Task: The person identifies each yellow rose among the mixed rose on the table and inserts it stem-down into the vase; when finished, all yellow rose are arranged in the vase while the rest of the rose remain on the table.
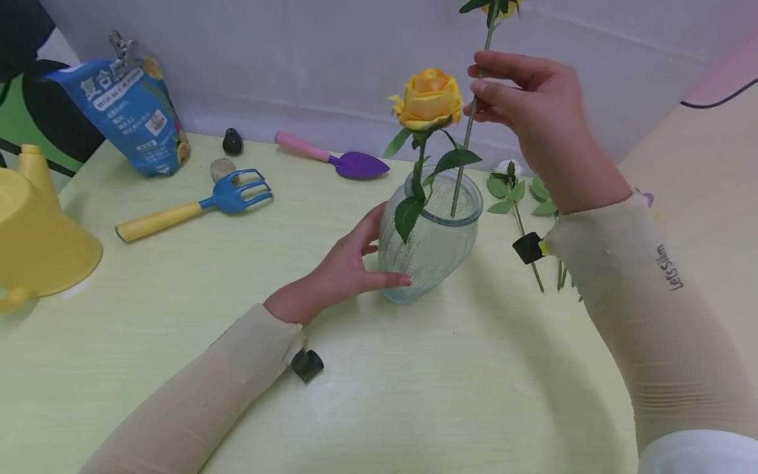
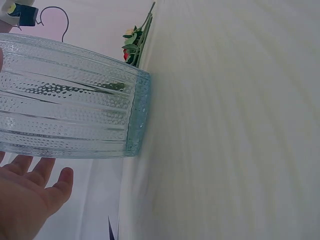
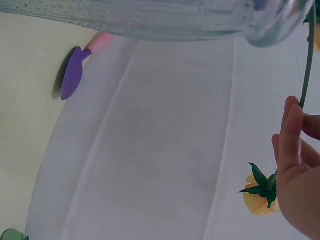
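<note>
A clear ribbed glass vase [image 1: 435, 263] stands on the table, its base at the tabletop in the left wrist view. My left hand [image 1: 349, 266] holds its left side, thumb across the near face and fingers around the far side. One yellow rose [image 1: 429, 102] rises from the vase's mouth, its leaves draped over the rim. Above and to the right, my right hand [image 1: 547, 108] pinches the stem [image 1: 464, 148] of a second yellow rose [image 3: 257, 197] between thumb and fingers. That stem's lower end is inside the vase mouth; its bloom is partly cut off in the head view.
Right of the vase lie several stemmed flowers, one a white flower [image 1: 508, 169]. Behind and left are a purple trowel [image 1: 358, 164], a blue hand fork [image 1: 231, 194], a black stone [image 1: 233, 141], a grey stone [image 1: 222, 169], a blue pouch [image 1: 133, 122] and a yellow watering can [image 1: 44, 230].
</note>
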A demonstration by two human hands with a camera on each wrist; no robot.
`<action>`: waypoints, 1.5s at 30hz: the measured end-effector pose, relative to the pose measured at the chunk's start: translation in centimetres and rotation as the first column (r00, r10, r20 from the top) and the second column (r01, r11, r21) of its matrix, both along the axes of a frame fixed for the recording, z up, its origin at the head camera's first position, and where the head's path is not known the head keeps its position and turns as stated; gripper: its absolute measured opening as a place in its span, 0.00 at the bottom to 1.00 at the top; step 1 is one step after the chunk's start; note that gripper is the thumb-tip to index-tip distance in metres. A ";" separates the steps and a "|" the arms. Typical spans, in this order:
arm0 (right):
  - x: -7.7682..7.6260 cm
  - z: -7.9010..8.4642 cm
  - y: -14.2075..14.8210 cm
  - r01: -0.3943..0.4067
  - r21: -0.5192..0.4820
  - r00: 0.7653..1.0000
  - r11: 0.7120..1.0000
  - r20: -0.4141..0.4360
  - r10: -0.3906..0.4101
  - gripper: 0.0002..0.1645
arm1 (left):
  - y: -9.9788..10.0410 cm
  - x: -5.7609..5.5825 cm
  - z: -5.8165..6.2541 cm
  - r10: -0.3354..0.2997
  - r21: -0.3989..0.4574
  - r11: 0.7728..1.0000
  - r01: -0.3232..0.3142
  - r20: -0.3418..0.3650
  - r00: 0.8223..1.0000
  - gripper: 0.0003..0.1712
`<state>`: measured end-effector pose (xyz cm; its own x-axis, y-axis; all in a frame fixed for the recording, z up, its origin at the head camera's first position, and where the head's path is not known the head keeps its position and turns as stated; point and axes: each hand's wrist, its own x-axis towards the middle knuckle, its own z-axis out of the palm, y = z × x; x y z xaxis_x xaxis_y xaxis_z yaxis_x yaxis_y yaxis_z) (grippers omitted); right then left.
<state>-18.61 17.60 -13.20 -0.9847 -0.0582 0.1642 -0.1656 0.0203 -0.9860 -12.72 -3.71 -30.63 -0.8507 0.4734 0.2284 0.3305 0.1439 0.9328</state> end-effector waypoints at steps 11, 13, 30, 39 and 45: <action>2.4 -0.9 -1.5 0.027 0.344 0.997 0.938 -0.072 -0.002 0.22 | 0.0 0.0 0.1 -0.003 -0.004 1.000 0.003 0.001 1.000 0.57; 2.8 -1.2 -1.7 0.026 0.383 0.997 0.923 -0.073 0.003 0.22 | 0.0 0.0 0.1 -0.004 0.004 1.000 0.004 -0.004 1.000 0.57; 5.3 -2.3 -1.3 -0.101 0.554 0.981 0.826 -0.085 0.177 0.08 | 0.0 0.0 0.1 -0.006 0.017 1.000 0.006 0.007 1.000 0.57; 5.7 -1.9 -0.9 -0.180 0.634 0.970 0.752 -0.015 0.244 0.12 | -0.1 0.0 0.1 -0.007 0.011 1.000 0.007 0.005 1.000 0.57; 5.9 -1.5 -0.7 -0.230 0.676 0.958 0.700 0.030 0.286 0.11 | -0.1 0.0 0.2 -0.012 0.015 1.000 0.012 0.003 1.000 0.57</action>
